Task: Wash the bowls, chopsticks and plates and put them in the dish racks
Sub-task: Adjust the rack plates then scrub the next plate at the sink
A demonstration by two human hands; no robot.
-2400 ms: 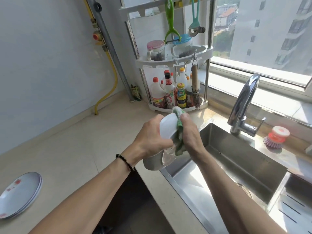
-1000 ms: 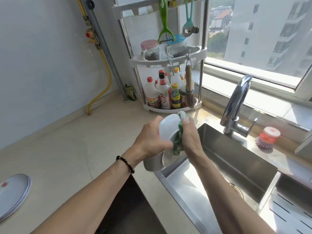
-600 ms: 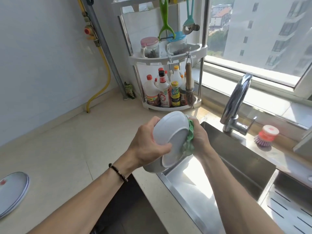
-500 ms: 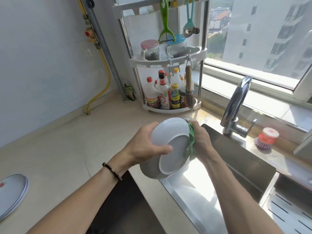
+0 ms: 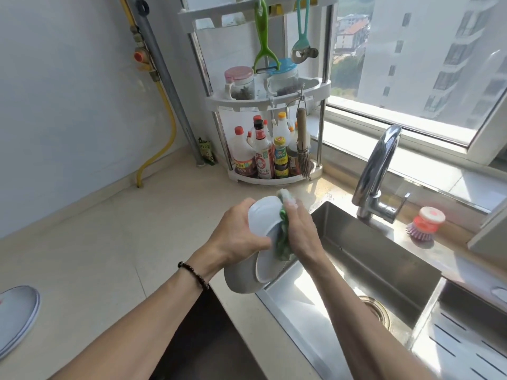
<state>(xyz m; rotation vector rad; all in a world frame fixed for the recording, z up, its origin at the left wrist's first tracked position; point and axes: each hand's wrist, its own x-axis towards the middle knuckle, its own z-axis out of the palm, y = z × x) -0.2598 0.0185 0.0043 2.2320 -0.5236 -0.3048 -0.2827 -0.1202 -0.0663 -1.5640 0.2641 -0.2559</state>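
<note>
My left hand (image 5: 236,237) grips a white bowl (image 5: 262,219) by its rim, tilted on its side above the left edge of the steel sink (image 5: 365,264). A second white bowl (image 5: 241,278) sits just below and behind it, its underside towards me. My right hand (image 5: 300,231) presses a green cloth (image 5: 282,244) against the upper bowl, fingers wrapped over the cloth. A stack of white plates (image 5: 16,316) with red smears lies on the counter at the far left.
A chrome tap (image 5: 377,171) stands behind the sink, with a red and purple dish brush (image 5: 425,223) beside it. A corner shelf (image 5: 270,105) holds bottles and jars. A slotted drain tray (image 5: 463,349) lies at the lower right. Beige counter (image 5: 109,242) spreads to the left.
The bowl has been turned in my left hand, from facing me back to edge-on. My right hand with the cloth has slid across it.
</note>
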